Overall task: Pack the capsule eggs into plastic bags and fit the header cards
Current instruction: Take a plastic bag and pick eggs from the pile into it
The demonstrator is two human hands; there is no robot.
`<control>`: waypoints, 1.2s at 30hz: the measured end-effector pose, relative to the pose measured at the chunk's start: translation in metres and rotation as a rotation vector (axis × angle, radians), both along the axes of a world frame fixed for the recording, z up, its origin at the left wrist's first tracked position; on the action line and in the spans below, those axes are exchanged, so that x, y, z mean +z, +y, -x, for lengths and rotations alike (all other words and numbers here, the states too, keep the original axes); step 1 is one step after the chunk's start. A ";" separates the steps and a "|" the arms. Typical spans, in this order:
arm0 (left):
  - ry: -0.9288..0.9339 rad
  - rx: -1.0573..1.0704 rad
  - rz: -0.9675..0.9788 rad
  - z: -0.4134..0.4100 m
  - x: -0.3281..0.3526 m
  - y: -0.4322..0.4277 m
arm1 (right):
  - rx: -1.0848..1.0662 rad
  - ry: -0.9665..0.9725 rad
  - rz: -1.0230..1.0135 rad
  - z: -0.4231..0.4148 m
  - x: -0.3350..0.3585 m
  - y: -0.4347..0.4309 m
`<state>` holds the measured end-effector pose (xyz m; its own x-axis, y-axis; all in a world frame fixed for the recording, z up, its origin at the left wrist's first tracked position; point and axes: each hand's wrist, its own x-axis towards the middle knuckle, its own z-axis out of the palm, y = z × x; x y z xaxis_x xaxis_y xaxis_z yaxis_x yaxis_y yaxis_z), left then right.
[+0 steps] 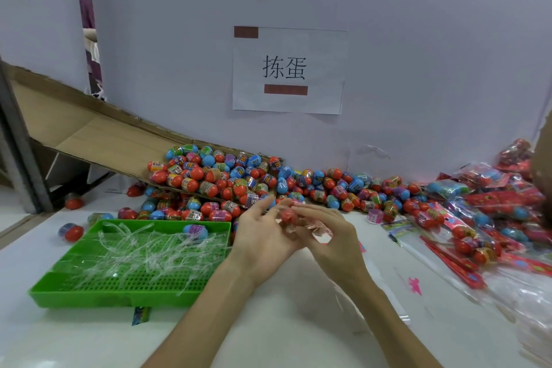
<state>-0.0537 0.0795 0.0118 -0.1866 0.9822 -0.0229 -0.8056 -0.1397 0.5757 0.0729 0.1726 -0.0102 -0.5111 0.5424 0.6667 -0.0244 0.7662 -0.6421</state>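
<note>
Loading step, I'd judge. Tray (119, 297) of strips left, loose eggs (224, 176) behind. Left hand (263, 233) grips a red egg (288, 215) at its fingertips, between both hands. Right hand (331, 236) pinches the bag (318, 230) around it. Next: seat the egg, then fit the card. Packs (493, 212) right.

Red capsule egg (287, 215) in clear bag (316, 228)

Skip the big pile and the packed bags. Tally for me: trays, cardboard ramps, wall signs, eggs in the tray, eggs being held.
Green tray: 1
Cardboard ramp: 1
Wall sign: 1
Egg in the tray: 1
Held egg: 1
Total: 5
</note>
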 end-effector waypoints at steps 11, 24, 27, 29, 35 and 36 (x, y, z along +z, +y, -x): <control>0.719 0.212 0.176 -0.004 -0.011 0.008 | 0.209 0.134 0.705 -0.009 0.014 0.009; 0.771 0.434 0.001 -0.006 -0.011 0.003 | 0.415 0.152 0.877 -0.008 0.014 0.006; 0.727 0.447 0.028 -0.007 -0.014 0.006 | 0.379 0.195 0.865 -0.006 0.012 0.004; 0.677 0.439 0.025 -0.006 -0.016 0.009 | 0.360 0.181 0.871 -0.005 0.010 0.005; 0.699 0.387 0.056 -0.010 -0.018 0.009 | 0.342 0.177 0.885 -0.009 0.010 0.012; 0.710 0.370 0.071 -0.011 -0.018 0.009 | 0.347 0.187 0.903 -0.010 0.009 0.013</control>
<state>-0.0426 0.0884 -0.0064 -0.4931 0.8545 0.1636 -0.1522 -0.2699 0.9508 0.0830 0.1858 -0.0009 -0.6668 0.7273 0.1623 -0.3161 -0.0787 -0.9455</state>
